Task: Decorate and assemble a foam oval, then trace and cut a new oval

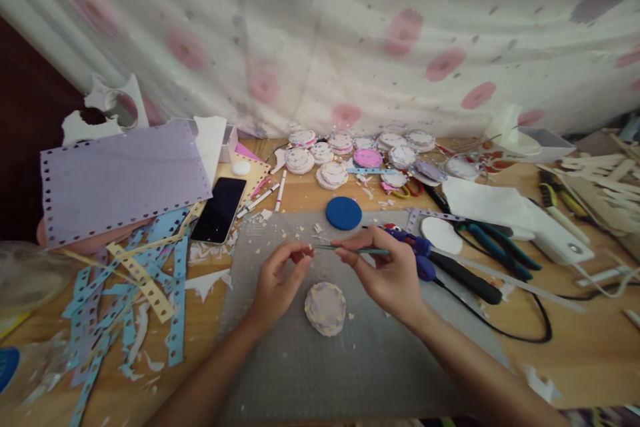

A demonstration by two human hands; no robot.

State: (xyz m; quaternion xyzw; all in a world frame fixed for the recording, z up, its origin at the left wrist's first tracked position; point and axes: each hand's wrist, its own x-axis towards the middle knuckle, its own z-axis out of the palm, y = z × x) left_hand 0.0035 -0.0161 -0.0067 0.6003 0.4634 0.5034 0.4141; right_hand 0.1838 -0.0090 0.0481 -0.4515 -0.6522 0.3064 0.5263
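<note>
Above the grey cutting mat [280,373], my right hand [383,270] pinches green tweezers [367,251], their tips pointing left toward my left hand. My left hand [284,279] has its thumb and fingertips pinched at the tweezer tips; whatever small bit they hold is too tiny to make out. Below and between both hands lies a round, layered paper piece [325,308] with a wavy edge and small pale yellow bits around it. A blue round disc [343,213] rests beyond the hands. Small yellow pieces are scattered on the mat.
Several decorated paper rounds [333,175] stand at the back. Punched paper strips [177,307], a phone [219,209] and a lilac sheet [125,177] lie left. Right of the mat are teal-handled pliers [500,250], a black-handled tool [465,275], its cable and a white glue gun [560,237].
</note>
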